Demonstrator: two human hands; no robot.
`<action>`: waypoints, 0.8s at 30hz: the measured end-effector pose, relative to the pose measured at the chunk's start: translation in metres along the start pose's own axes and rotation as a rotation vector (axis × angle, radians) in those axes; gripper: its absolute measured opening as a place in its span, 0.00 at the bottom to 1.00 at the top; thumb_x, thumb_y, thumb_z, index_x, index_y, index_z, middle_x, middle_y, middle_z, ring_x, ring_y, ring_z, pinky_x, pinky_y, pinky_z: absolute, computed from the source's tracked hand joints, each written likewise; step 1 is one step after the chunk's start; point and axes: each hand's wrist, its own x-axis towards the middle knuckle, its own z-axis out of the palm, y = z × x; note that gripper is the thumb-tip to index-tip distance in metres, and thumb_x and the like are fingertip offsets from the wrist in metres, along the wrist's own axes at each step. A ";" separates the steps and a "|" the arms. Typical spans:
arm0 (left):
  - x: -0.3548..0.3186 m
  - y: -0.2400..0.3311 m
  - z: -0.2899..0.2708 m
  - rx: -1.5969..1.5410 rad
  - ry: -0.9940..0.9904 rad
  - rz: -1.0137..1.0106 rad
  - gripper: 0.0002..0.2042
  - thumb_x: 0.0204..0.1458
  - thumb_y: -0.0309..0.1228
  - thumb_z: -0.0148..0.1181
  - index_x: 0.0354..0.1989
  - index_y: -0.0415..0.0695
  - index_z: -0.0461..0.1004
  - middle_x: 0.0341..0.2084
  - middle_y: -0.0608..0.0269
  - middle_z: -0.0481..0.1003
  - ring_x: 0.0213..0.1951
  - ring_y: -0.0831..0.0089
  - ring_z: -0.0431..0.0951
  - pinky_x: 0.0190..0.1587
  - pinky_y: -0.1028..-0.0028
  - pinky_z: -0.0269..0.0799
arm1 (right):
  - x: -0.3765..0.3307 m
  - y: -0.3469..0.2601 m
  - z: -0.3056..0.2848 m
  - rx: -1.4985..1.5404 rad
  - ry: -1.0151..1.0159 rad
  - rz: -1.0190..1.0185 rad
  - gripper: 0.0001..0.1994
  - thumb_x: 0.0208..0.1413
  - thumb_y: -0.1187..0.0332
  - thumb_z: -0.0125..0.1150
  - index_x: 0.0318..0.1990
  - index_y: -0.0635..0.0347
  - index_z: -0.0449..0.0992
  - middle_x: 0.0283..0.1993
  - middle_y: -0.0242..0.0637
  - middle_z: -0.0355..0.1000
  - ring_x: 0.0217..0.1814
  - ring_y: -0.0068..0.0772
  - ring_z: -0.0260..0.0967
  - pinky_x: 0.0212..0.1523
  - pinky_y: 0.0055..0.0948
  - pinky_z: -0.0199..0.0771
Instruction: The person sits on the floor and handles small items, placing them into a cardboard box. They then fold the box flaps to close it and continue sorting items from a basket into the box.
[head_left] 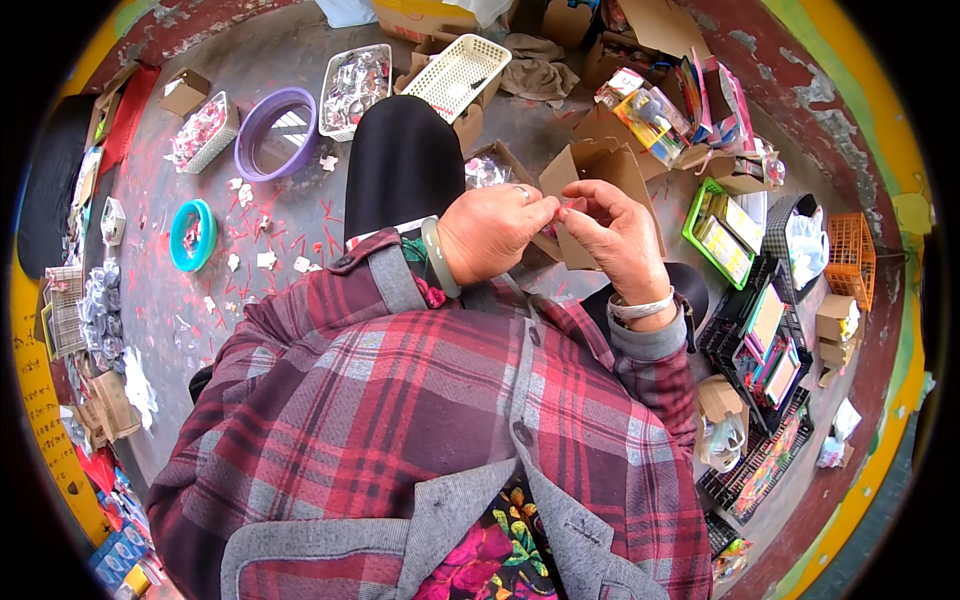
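My left hand [494, 232] and my right hand [618, 240] meet in front of my body, fingertips almost touching. Between them is a small red piece [560, 208], too small and too covered by the fingers to name. Thumb and forefinger of each hand are closed in a pinch around it. Just beyond and below the hands stands an open cardboard box [583, 178]. A second box holding shiny clear packets [487, 170] is partly hidden behind my left hand.
To the left are a purple basin [244, 160], a teal basin [178, 237] and a white basket [219, 150]. White scraps [266, 260] and red bits litter the floor. Further off is a cream basket [467, 60]. Rightward stand a green crate [703, 190], black crates [716, 347] and an orange basket [850, 262].
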 end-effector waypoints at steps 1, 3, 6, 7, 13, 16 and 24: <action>0.000 0.000 0.000 0.018 0.002 -0.001 0.14 0.40 0.20 0.55 0.39 0.42 0.72 0.31 0.59 0.74 0.31 0.64 0.76 0.33 0.73 0.72 | 0.000 0.000 0.003 -0.029 0.019 -0.030 0.09 0.45 0.70 0.60 0.33 0.65 0.74 0.25 0.29 0.70 0.26 0.17 0.65 0.28 0.19 0.66; -0.001 0.000 0.001 0.044 0.015 0.001 0.14 0.40 0.20 0.54 0.39 0.42 0.72 0.31 0.59 0.74 0.31 0.64 0.76 0.33 0.73 0.72 | -0.001 -0.007 0.007 -0.148 0.096 0.010 0.09 0.44 0.69 0.60 0.32 0.65 0.74 0.25 0.32 0.70 0.25 0.19 0.65 0.28 0.20 0.66; -0.002 -0.001 0.002 0.062 0.035 -0.005 0.15 0.40 0.20 0.54 0.39 0.41 0.72 0.32 0.60 0.74 0.31 0.65 0.76 0.32 0.73 0.72 | -0.001 -0.008 0.004 -0.287 0.112 0.086 0.09 0.43 0.67 0.60 0.30 0.65 0.75 0.24 0.35 0.70 0.24 0.23 0.66 0.27 0.21 0.66; -0.002 0.000 0.000 0.064 0.032 -0.016 0.15 0.40 0.20 0.54 0.40 0.41 0.72 0.32 0.60 0.74 0.31 0.65 0.76 0.32 0.73 0.72 | -0.001 -0.006 0.003 -0.327 0.102 0.115 0.09 0.43 0.67 0.60 0.29 0.65 0.75 0.24 0.36 0.70 0.24 0.24 0.66 0.27 0.21 0.66; -0.002 0.000 0.002 0.023 0.071 -0.024 0.15 0.40 0.20 0.54 0.40 0.42 0.72 0.30 0.58 0.74 0.29 0.64 0.76 0.32 0.72 0.72 | -0.002 0.001 0.007 -0.206 0.156 -0.008 0.09 0.43 0.67 0.59 0.26 0.65 0.76 0.25 0.38 0.70 0.23 0.27 0.69 0.27 0.26 0.67; 0.000 0.000 0.001 -0.053 0.087 -0.042 0.14 0.41 0.20 0.55 0.40 0.42 0.72 0.27 0.57 0.74 0.28 0.62 0.75 0.31 0.71 0.72 | 0.000 0.003 0.004 -0.274 0.173 -0.046 0.07 0.42 0.69 0.59 0.25 0.64 0.75 0.26 0.39 0.70 0.25 0.31 0.69 0.29 0.28 0.67; -0.001 -0.005 0.002 -0.722 -0.173 -0.386 0.09 0.47 0.24 0.58 0.38 0.39 0.75 0.29 0.61 0.76 0.26 0.77 0.74 0.30 0.79 0.70 | 0.005 -0.005 -0.028 -0.531 0.075 -0.316 0.05 0.38 0.72 0.57 0.24 0.63 0.72 0.28 0.38 0.67 0.30 0.35 0.67 0.32 0.28 0.67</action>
